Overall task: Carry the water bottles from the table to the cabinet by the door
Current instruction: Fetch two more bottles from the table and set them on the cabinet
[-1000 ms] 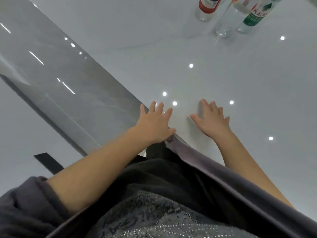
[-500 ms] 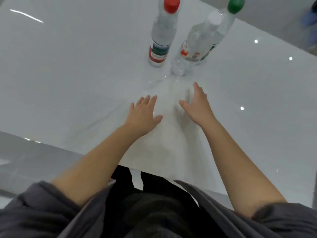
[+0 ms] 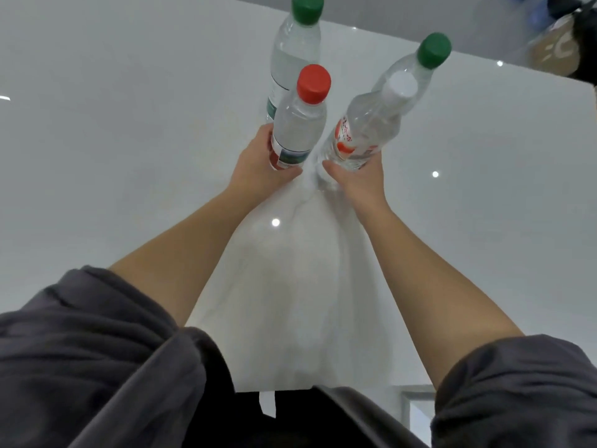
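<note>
Several clear water bottles stand close together on the glossy white table (image 3: 129, 156). My left hand (image 3: 258, 169) grips the lower part of the red-capped bottle (image 3: 298, 124), around its red and green label. My right hand (image 3: 358, 179) grips the base of the white-capped bottle (image 3: 368, 130) with a red-printed label. A green-capped bottle (image 3: 295, 56) stands just behind the red-capped one. Another green-capped bottle (image 3: 423, 59) stands behind the white-capped one, mostly hidden by it.
The table's far edge runs across the top right, with dark and tan objects (image 3: 559, 50) beyond it. The table's near edge is at my waist, with a strip of floor (image 3: 416, 412) at the lower right.
Both hands have moved forward from lying flat on the table and now hold a bottle each. The camera has come closer over the bottles.
</note>
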Demonstrator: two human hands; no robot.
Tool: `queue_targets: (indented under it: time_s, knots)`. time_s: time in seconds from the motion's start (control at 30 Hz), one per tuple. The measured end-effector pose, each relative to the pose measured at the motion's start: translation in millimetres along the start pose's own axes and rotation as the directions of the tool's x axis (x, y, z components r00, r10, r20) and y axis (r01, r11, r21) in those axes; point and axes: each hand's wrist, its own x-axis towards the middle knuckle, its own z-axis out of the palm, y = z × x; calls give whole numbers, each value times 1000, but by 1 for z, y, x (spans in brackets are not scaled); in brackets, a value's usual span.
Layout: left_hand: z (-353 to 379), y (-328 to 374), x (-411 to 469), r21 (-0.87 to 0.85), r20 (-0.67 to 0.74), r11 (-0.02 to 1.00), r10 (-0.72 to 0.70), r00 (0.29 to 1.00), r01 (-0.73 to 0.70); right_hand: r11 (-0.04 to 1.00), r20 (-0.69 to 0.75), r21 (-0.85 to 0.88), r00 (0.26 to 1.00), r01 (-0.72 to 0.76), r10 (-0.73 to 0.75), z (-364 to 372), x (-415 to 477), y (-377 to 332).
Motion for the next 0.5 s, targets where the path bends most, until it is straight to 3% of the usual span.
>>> queue_targets:
  time_s: [0.5]
  knots:
    - [1, -34, -96, 72, 177, 995, 58, 982, -72, 995, -4, 71, 997, -75, 75, -7, -119, 48]
